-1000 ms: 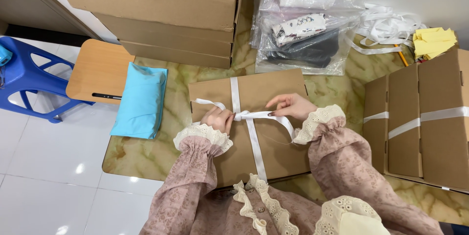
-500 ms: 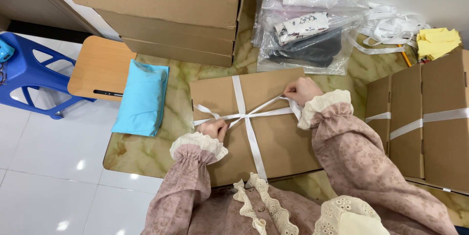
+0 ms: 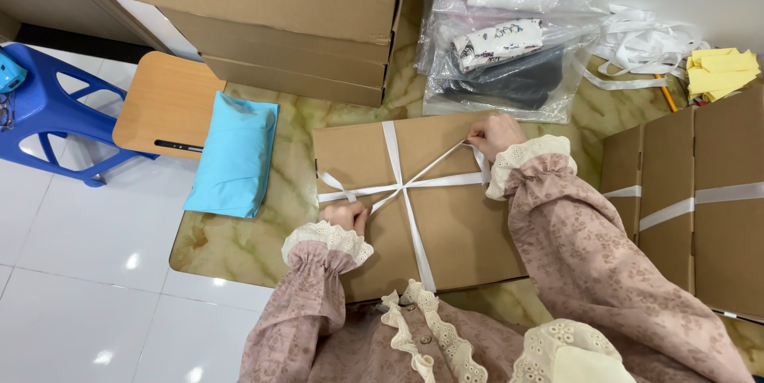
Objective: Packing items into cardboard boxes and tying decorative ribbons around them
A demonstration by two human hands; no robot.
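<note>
Two hands [image 3: 345, 214] [image 3: 493, 134] pull one ribbon [image 3: 414, 179] across one box [image 3: 434, 224].

We're looking at a small packing room: stacked cardboard boxes [image 3: 270, 1], bagged clothes [image 3: 509, 56], loose ribbon [image 3: 645, 44] on a marble tabletop [image 3: 239, 248].

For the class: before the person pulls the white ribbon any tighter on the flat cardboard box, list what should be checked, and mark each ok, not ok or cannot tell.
1. Left hand grips one end of the flat white ribbon: ok.
2. Right hand grips the other end: ok.
3. Both ends are taut from the crossing: ok.
4. The ribbon bands cross near the middle of the flat brown cardboard box: ok.
5. The box lies flat on the green marble table: ok.
6. Knot locked at the crossing: cannot tell.
</note>
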